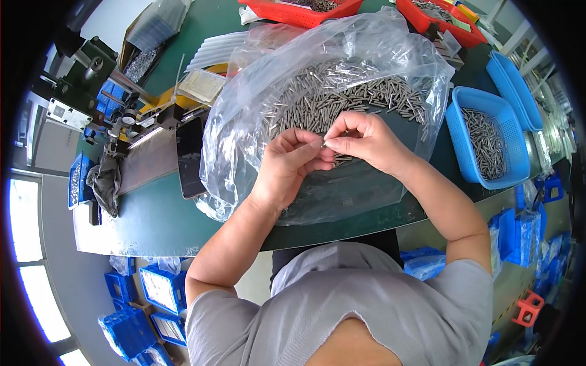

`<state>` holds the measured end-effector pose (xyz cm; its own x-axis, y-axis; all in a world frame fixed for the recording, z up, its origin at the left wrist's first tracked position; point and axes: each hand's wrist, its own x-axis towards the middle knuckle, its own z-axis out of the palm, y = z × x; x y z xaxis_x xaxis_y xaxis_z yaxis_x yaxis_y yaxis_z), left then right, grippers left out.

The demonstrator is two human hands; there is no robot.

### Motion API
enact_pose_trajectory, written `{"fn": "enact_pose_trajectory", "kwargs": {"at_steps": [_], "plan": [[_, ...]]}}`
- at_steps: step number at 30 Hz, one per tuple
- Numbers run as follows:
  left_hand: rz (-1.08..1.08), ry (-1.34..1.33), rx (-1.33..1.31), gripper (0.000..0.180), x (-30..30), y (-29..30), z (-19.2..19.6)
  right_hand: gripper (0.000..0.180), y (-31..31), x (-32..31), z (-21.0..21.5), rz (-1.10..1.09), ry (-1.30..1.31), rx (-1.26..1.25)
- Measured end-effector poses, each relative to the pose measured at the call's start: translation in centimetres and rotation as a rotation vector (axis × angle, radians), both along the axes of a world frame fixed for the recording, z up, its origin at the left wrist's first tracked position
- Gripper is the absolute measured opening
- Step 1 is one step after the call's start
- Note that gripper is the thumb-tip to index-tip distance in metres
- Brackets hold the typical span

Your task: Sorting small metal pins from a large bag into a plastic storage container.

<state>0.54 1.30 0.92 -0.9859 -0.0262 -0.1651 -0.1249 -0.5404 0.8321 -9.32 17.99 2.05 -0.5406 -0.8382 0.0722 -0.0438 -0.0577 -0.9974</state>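
Both of my hands meet over a large clear plastic bag (238, 140) spread on the green table. Many small metal pins (342, 91) lie heaped on it, just beyond my fingers. The fingers of my left hand (292, 160) are curled, thumb and forefinger pinched at a tiny shiny metal piece (323, 144). From the other side, the thumb and forefinger of my right hand (360, 141) close on the same piece. Most of it is hidden by the fingertips, so its full shape does not show. A few more pins lie under my hands.
A blue basket (455, 122) of similar metal pins stands at the right, with another blue basket (516, 88) behind it. Red trays (311, 17) sit at the far edge. On the left are a bench instrument (85, 91), a dark flat tablet-like object (190, 155) and a grey cloth (105, 183).
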Motion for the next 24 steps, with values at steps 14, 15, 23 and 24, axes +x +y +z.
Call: {"fn": "enact_pose_trajectory", "kwargs": {"at_steps": [14, 15, 23, 24], "plan": [[0.105, 0.001, 0.01, 0.009, -0.2, -0.2, 0.2, 0.016, 1.9, -4.4, 0.3, -0.158, -0.192, 0.28], [0.118, -0.014, 0.008, 0.009, -0.2, -0.3, 0.2, 0.016, 1.8, -4.3, 0.2, -0.102, 0.103, 0.35], [0.106, -0.044, -0.026, 0.008, -0.2, 0.0, 0.4, 0.012, 2.0, -4.5, -0.6, 0.056, 0.807, 0.462], [0.098, -0.03, -0.026, 0.008, -0.2, 0.0, 0.4, 0.012, 2.1, -4.5, -0.6, 0.045, 0.805, 0.461]]}}
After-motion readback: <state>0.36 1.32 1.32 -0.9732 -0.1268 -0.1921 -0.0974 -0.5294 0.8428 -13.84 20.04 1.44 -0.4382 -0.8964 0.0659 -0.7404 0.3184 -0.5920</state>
